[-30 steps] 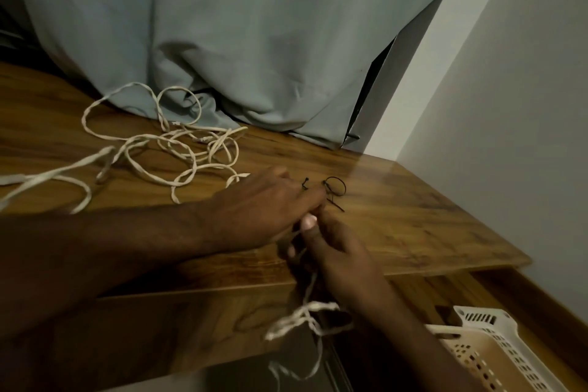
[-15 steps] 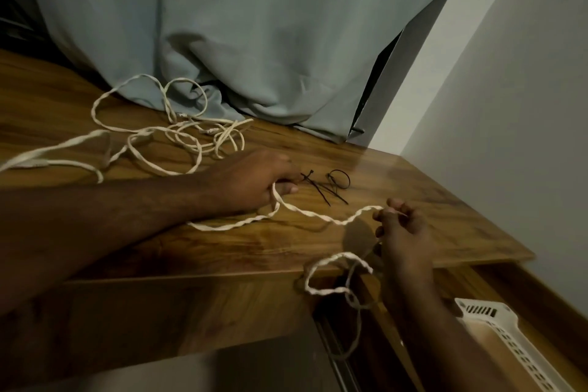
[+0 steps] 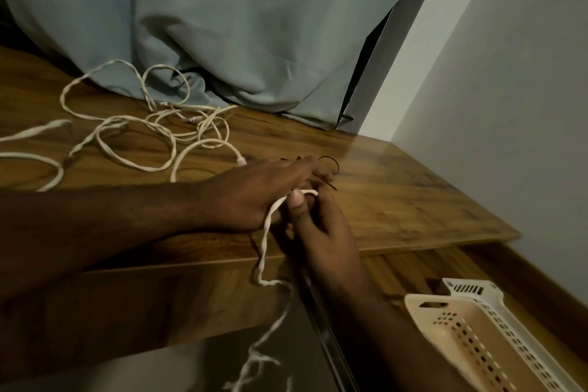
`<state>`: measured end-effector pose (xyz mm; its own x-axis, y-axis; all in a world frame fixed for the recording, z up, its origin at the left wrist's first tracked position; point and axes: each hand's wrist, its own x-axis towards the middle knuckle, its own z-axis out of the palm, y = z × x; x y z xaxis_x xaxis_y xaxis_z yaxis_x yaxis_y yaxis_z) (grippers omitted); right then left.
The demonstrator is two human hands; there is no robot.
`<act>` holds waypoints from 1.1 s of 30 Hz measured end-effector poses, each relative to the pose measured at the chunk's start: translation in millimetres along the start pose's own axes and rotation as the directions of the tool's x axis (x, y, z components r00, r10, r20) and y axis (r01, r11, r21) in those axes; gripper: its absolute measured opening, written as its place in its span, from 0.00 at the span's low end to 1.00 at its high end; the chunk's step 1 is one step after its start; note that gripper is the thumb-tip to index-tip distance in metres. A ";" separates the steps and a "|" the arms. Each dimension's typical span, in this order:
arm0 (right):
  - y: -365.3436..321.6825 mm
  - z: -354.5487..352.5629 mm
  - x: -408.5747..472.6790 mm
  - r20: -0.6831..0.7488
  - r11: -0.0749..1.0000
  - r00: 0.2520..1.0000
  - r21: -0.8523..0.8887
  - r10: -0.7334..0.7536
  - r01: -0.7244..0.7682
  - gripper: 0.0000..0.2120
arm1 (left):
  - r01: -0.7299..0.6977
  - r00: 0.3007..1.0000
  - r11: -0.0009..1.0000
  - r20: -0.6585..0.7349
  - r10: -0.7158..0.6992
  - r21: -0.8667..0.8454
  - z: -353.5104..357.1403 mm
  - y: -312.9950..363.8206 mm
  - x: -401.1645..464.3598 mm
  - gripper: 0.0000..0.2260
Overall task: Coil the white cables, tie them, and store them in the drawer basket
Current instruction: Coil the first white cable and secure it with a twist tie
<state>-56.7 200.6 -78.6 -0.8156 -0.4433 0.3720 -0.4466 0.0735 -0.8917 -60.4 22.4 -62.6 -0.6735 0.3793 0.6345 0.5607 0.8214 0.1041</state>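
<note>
Here the white cable (image 3: pixel 266 234) sits pinched btwn right hand (image 3: pixel 321 229) thumb and fingers, left hand (image 3: pixel 254 194) prob. gripping it too.

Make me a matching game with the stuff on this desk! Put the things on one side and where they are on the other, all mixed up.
Things:
1. white cable strand
2. loose white cable tangle
3. black cable ties
4. cream basket

Places:
A. low down at the right, below the desk edge
B. pinched by the right hand, hanging over the desk's front edge
C. on the desk, just past the left hand
D. spread on the desk near the curtain

Pairs: 1-B, 2-D, 3-C, 4-A
</note>
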 end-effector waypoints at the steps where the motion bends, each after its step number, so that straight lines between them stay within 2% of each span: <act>1: 1.0 -3.4 1.5 0.009 0.993 0.999 0.106 0.047 -0.047 0.22 | -0.036 0.999 0.999 0.003 0.036 -0.002 -0.1 1.6 -1.2 0.28; 4: 0.5 -14.8 6.4 -0.032 0.955 0.988 0.263 0.152 -0.139 0.28 | -0.094 0.996 0.991 -0.005 0.094 -0.095 -5.1 8.1 1.2 0.24; 6: 0.4 -17.1 10.2 -0.048 0.955 0.990 0.273 0.131 -0.113 0.22 | -0.160 0.986 0.982 -0.061 0.154 -0.100 -11.6 7.9 5.0 0.18; 8: 2.0 -18.2 14.7 -0.079 0.943 0.989 0.319 0.129 -0.097 0.12 | -0.196 0.971 0.977 -0.121 0.206 0.088 -16.0 4.5 8.9 0.18; 9: 1.5 -18.3 16.5 -0.096 0.919 0.982 0.378 0.160 -0.113 0.09 | -0.167 0.971 0.969 -0.141 0.194 0.183 -16.6 0.6 10.3 0.20; 11: -0.6 -20.9 18.8 -0.120 0.829 0.963 0.541 0.243 -0.142 0.10 | -0.067 0.986 0.948 -0.125 0.111 0.313 -16.1 -6.4 11.8 0.24; 13: -2.2 -27.2 19.9 -0.162 0.753 0.942 0.646 0.295 -0.125 0.12 | 0.052 0.999 0.903 -0.028 -0.044 0.426 -12.8 -17.0 11.5 0.26; 16: -2.9 -34.5 22.6 -0.248 0.760 0.914 0.644 0.320 -0.091 0.12 | 0.186 0.974 0.858 0.027 -0.226 0.479 -12.6 -32.6 11.0 0.23; 19: -3.0 -34.4 23.8 -0.314 0.801 0.884 0.589 0.348 -0.106 0.12 | 0.161 0.986 0.846 -0.039 -0.163 0.509 -15.0 -39.0 11.8 0.22; 22: -3.8 -33.2 22.1 -0.391 0.824 0.842 0.557 0.372 -0.105 0.11 | 0.129 0.974 0.902 0.117 -0.193 0.411 -14.4 -30.2 9.2 0.24; 24: -4.9 -34.4 20.8 -0.434 0.821 0.812 0.563 0.391 -0.094 0.11 | 0.094 0.944 0.875 0.237 -0.231 0.476 -10.7 -26.9 11.0 0.22; 25: -5.8 -34.9 20.6 -0.450 0.822 0.801 0.562 0.395 -0.089 0.11 | 0.090 0.938 0.862 0.248 -0.242 0.499 -11.7 -25.1 12.4 0.20; 27: -7.4 -35.3 20.1 -0.483 0.859 0.788 0.500 0.382 -0.110 0.12 | 0.132 0.937 0.869 0.225 -0.266 0.477 -14.5 -24.9 13.9 0.18; 29: -4.8 -36.8 19.9 -0.525 0.933 0.786 0.313 0.326 -0.178 0.12 | 0.178 0.941 0.910 0.207 -0.269 0.375 -14.4 -26.9 11.6 0.19; 31: 2.2 -39.6 20.5 -0.559 0.972 0.806 -0.002 0.195 -0.237 0.12 | 0.156 0.962 0.941 0.169 -0.213 0.299 -12.3 -23.7 8.2 0.18; 33: 9.4 -42.9 19.5 -0.470 0.901 0.878 -0.335 0.092 -0.274 0.14 | 0.075 0.977 0.957 0.173 -0.127 0.280 -10.5 -15.0 6.6 0.18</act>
<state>-92.5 231.0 -68.6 -0.9298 0.0379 0.3660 -0.3026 0.4871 -0.8193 -68.2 8.1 -52.0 -0.8125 0.3399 0.4735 0.3516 0.9338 -0.0670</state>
